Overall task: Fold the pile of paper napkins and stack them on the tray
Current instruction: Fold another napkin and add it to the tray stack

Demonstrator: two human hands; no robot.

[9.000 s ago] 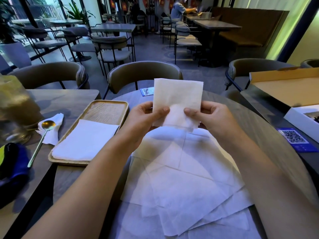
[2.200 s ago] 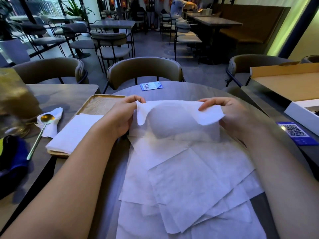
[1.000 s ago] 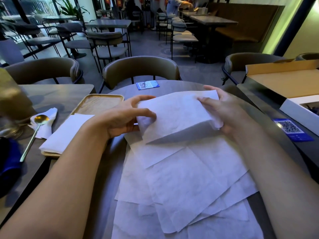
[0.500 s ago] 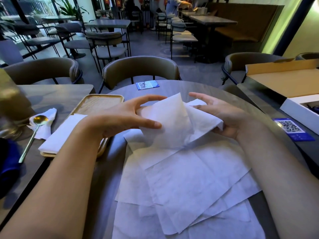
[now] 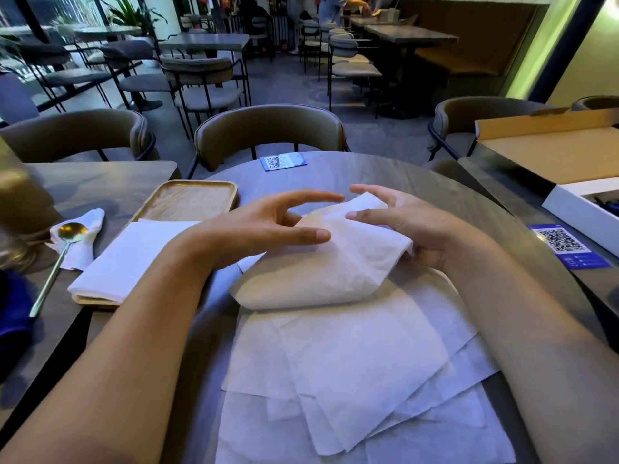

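The round table (image 5: pixel 385 169) is the anchor here. Spread over its near half lies the pile of unfolded napkins (image 5: pixel 355 370), loose white sheets overlapping at odd angles. Left of the round table, on the neighbouring table, sits the wooden tray (image 5: pixel 191 199), its far part bare and its near part bearing the stack of folded napkins (image 5: pixel 130 259). Above the round table's middle, just over the far edge of the pile, a half-folded napkin (image 5: pixel 335 266) curls in mid-air (one long fold bulging toward the viewer). The right hand (image 5: pixel 412 226) pinches that napkin's right end between thumb and fingers. The left hand (image 5: pixel 264 229) hovers at its left end with fingers spread and extended, thumb lying across the top of the sheet; whether it actually holds the paper I cannot tell. At the round table's far edge lies a blue QR card (image 5: pixel 283 161). Left of the tray, a gold spoon (image 5: pixel 58 262) rests on a crumpled napkin.
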